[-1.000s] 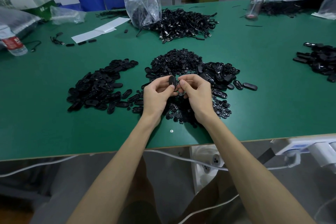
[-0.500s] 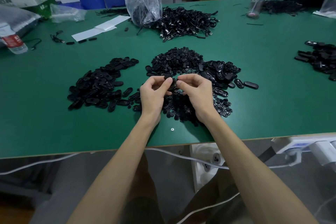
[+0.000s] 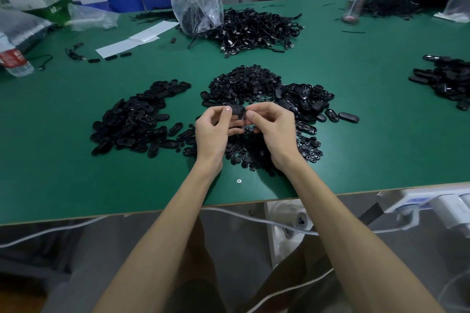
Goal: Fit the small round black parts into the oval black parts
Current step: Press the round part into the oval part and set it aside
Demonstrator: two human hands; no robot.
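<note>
Black moulded plastic, judged light, stiff and somewhat slick, is being handled. One oval black part [image 3: 237, 110] is being held over the table [image 3: 76, 173], in front of the heap of small round black parts [image 3: 244, 82]. It is being pinched at its left end by the curled fingers [image 3: 225, 112] of the left hand [image 3: 212, 129] and at its right end by those of the right hand [image 3: 276, 129]. Whether a round part is being pressed in cannot be told. Both palms are being turned inward, forearms converging. A grip at the rim ends is being judged soundest, leaving the recess free.
</note>
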